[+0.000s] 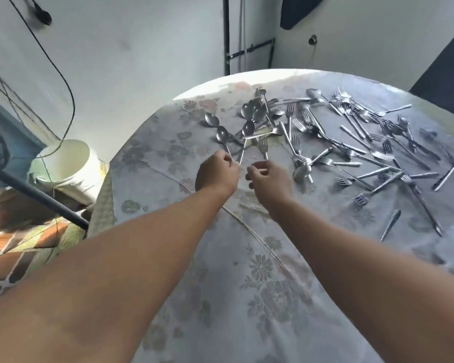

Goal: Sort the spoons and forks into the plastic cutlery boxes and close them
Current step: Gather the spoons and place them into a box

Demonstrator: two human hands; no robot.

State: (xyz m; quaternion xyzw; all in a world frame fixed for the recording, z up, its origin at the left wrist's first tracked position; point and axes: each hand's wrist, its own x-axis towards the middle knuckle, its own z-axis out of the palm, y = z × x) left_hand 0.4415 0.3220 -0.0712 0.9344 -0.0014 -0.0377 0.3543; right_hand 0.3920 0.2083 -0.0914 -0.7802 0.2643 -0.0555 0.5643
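Many steel spoons and forks lie scattered on a round table with a flowered cloth (220, 284). A cluster of spoons (254, 111) sits at the far middle, and a spread of forks (364, 142) covers the right side. My left hand (216, 172) pinches the handle ends of two spoons (222, 134), whose bowls point away from me. Just to its right, my right hand (270, 179) has its fingers curled at the handle end of a fork (264, 148). No plastic cutlery box is in view.
A white bucket (66, 163) stands on the floor left of the table, with a dark pole (37, 195) and hanging cables near it. A white wall and dark pipes lie beyond the table's far edge.
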